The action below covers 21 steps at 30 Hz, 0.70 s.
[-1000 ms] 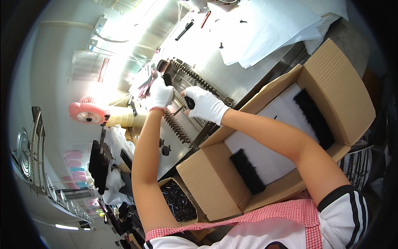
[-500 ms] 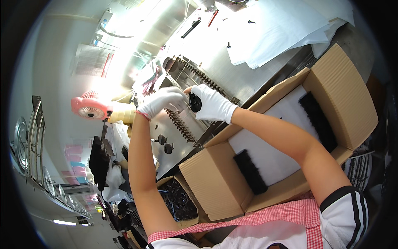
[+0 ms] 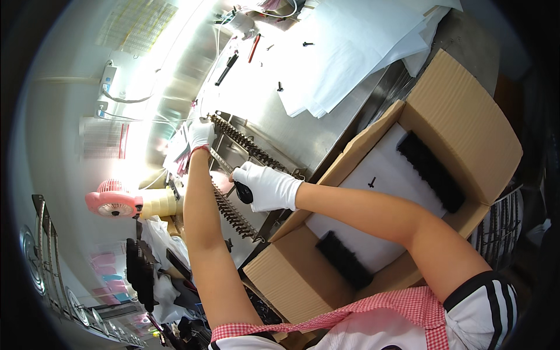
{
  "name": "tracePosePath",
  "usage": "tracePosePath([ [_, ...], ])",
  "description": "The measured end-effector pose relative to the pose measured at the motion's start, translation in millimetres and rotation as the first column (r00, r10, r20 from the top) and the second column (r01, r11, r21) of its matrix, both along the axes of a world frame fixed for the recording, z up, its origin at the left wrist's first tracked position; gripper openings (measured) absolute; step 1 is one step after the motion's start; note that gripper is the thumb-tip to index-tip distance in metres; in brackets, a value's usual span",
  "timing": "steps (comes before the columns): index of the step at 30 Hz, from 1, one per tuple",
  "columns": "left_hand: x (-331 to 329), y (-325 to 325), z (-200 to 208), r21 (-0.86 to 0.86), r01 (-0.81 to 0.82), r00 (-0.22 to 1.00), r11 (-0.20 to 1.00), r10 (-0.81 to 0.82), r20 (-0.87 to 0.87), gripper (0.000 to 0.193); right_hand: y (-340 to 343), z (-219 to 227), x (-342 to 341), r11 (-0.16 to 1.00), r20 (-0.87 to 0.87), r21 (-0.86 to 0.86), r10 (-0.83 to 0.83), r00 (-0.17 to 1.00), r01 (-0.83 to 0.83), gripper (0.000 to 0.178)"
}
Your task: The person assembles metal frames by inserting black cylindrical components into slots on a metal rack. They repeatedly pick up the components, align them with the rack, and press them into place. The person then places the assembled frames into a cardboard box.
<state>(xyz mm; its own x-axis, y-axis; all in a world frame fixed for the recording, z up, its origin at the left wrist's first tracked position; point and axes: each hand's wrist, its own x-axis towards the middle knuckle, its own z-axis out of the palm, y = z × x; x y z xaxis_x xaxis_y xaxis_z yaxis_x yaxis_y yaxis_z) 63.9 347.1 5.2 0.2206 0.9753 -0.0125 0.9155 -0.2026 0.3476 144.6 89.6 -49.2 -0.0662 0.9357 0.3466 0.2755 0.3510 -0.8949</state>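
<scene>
My left hand (image 3: 202, 135), in a white glove, reaches to the far corner of a metal rack; its fingertips are hidden. My right hand (image 3: 265, 186), gloved too with bare fingertips showing, is closed around a black rounded object (image 3: 243, 192) above the near part of the rack. Along the rack's sides run two dark toothed rows, a far row (image 3: 251, 143) and a near row (image 3: 232, 213). Beneath my right forearm stands an open cardboard box (image 3: 291, 274) with a white sheet (image 3: 359, 219) inside. One small black part (image 3: 372, 182) lies on the sheet.
Black bristly strips, a left one (image 3: 344, 259) and a right one (image 3: 431, 172), line the box's ends. White paper sheets (image 3: 350, 64), a black pen (image 3: 226, 70) and a red pen (image 3: 254, 48) lie on the metal table. A pink fan (image 3: 114, 201) is at the left.
My left hand has left my right hand's side and gone to the rack's far corner. My right hand keeps the black object. The whole view has shifted, with the table appearing further left.
</scene>
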Motion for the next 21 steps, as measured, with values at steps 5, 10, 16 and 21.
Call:
tracePosePath([
  [5, 12.4, -29.0, 8.3, 0.326, 0.232, 0.834, 0.916, -0.015, -0.551, 0.032, -2.3, 0.1, -4.5, 0.991, -0.058, 0.023, -0.131, 0.99, 0.132, 0.053],
  [10, -21.9, -111.0, 42.3, 0.356, 0.362, 0.829, 0.861, -0.124, -0.545, 0.03, 0.1, 2.3, -10.5, 0.97, -0.135, -0.019, -0.242, 0.961, 0.242, 0.064],
  [16, -62.9, -231.8, 35.3, -0.021, 0.229, 0.897, 0.973, -0.202, 0.392, 0.029, -21.8, 15.2, -19.8, 0.916, -0.182, 0.227, -0.295, 0.938, 0.332, 0.072],
  [21, -66.8, -310.2, 51.1, -0.143, 0.329, 0.811, 0.934, -0.202, 0.548, 0.028, -90.6, 23.2, -13.7, 0.913, -0.155, 0.359, -0.145, 0.977, 0.193, 0.078],
])
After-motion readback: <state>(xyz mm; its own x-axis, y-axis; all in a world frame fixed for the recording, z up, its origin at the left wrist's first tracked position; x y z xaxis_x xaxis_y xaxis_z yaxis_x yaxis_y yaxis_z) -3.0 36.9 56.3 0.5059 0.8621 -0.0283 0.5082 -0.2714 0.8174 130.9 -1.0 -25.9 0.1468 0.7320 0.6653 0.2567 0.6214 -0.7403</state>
